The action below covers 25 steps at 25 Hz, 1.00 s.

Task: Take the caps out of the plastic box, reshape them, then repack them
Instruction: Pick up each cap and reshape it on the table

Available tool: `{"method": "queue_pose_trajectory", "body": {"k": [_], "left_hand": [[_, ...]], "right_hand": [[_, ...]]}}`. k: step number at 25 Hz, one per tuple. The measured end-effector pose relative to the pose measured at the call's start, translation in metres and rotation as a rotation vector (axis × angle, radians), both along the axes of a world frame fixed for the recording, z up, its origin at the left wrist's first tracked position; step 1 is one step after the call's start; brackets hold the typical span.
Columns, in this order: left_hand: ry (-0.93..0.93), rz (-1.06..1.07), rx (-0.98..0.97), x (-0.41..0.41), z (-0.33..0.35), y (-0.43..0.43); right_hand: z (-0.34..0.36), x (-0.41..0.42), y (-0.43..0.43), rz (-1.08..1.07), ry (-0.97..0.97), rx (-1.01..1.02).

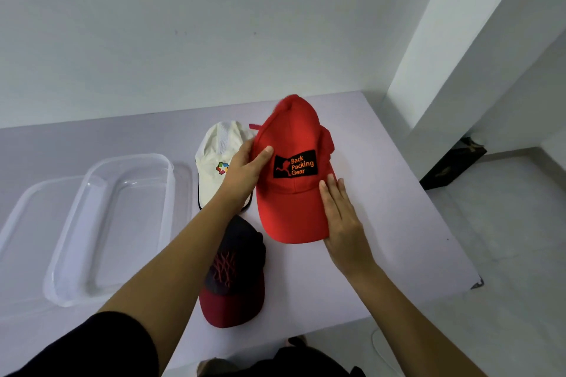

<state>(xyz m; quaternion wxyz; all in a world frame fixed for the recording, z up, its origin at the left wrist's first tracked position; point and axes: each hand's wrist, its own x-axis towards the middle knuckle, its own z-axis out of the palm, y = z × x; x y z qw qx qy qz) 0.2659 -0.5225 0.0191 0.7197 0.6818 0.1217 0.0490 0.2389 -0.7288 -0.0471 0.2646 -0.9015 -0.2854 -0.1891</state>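
While my left hand (245,169) is gripping the crown of the red cap (291,214) above the table (389,193) and my right hand (341,219) is pressing flat-fingered against its brim, I am fearing a squeeze creasing it or nudging the white cap (222,139) behind.

Three caps: one red cap (291,211), one white cap (220,144), one dark cap with a maroon brim (235,269). One clear plastic box (62,285), and seemingly one flat clear lid (27,217). Two hands: left hand (245,174), right hand (340,217). One table (382,193).
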Motion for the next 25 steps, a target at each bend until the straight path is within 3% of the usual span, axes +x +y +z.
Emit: {"method": "queue_pose_trajectory", "body": {"k": [3,6,10,17,21,25], "left_hand": [[0.002,0.01,-0.072,0.002,-0.001,-0.004],[-0.008,0.074,-0.085,-0.001,-0.001,-0.006],[0.01,0.025,-0.087,-0.005,-0.006,-0.014],[-0.031,-0.108,-0.237,-0.003,-0.005,-0.035],[0.104,-0.219,-0.38,0.002,-0.018,-0.029],[0.113,-0.167,-0.509,0.014,-0.024,-0.029]], "right_hand": [[-0.006,-0.002,-0.006,0.066,0.139,-0.004],[0.004,0.009,-0.021,0.09,0.433,-0.054],[0.035,0.038,-0.023,-0.098,0.584,0.376],[0.051,0.058,-0.002,-0.069,0.967,0.721],[0.042,0.063,-0.001,-0.016,1.069,0.838],[0.035,0.07,0.001,-0.049,1.118,0.807]]}}
